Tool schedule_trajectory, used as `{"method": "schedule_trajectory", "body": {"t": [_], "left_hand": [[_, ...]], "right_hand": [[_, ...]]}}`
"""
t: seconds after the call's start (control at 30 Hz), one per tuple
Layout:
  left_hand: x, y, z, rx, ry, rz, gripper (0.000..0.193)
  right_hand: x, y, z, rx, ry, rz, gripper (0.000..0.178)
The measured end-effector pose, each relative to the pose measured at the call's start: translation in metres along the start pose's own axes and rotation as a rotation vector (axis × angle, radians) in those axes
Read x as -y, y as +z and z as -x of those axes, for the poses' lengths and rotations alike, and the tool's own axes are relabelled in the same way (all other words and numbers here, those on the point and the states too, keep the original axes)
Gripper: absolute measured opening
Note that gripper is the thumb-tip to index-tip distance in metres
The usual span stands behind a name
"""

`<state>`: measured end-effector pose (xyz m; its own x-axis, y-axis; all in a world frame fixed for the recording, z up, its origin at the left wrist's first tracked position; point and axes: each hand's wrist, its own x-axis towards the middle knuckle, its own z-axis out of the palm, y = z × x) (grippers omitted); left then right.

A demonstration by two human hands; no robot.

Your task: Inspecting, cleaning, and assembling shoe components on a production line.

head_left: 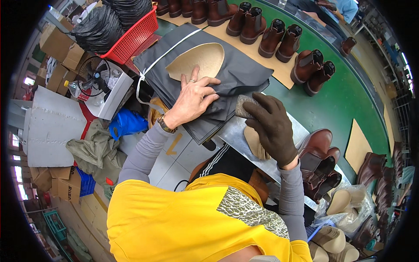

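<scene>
My bare left hand [196, 97], with a ring and a wristwatch, lies with fingers apart on a stack of dark grey plastic sheets [248, 72]. One fingertip touches the lower edge of a beige insole-like piece [198, 61], rounded at one end, which lies flat on the stack. A white strap [168, 52] crosses the sheets at the left. In a dark brown glove, my right hand [273, 126] grips a grey, rough-looking block [244, 107] just beside the stack's right edge. Below that hand, similar beige pieces [253, 139] sit piled on a metal surface [233, 133].
Brown ankle boots [277, 41] line the green table [327, 109]. More boots [318, 161] stand at my right, near a clear bag of beige pieces [349, 201]. A red basket [139, 37] with black bundles and a fan [94, 74] are at left. Another person [325, 11] sits across.
</scene>
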<state>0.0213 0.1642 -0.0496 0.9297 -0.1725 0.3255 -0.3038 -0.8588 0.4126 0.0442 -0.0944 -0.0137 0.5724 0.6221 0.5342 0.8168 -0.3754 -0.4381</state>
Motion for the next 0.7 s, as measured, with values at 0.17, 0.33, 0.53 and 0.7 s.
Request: {"method": "schedule_trajectory", "body": {"t": [0.17,0.33,0.53,0.7], "left_hand": [[-0.009,-0.013,-0.003,0.015,-0.069,0.000,0.018],[-0.009,-0.029,-0.010,-0.026,-0.068,0.216,0.017],[-0.005,-0.033,-0.004,-0.076,-0.014,0.199,0.017],[0.004,-0.028,-0.021,-0.189,0.071,0.152,0.015]], "right_hand": [[0.011,0.010,-0.012,0.020,-0.028,-0.054,0.038],[0.014,0.019,-0.019,0.167,0.011,0.120,0.038],[0.023,-0.005,-0.023,-0.067,0.016,-0.065,0.038],[0.007,0.023,-0.024,-0.199,-0.056,0.101,0.037]]}}
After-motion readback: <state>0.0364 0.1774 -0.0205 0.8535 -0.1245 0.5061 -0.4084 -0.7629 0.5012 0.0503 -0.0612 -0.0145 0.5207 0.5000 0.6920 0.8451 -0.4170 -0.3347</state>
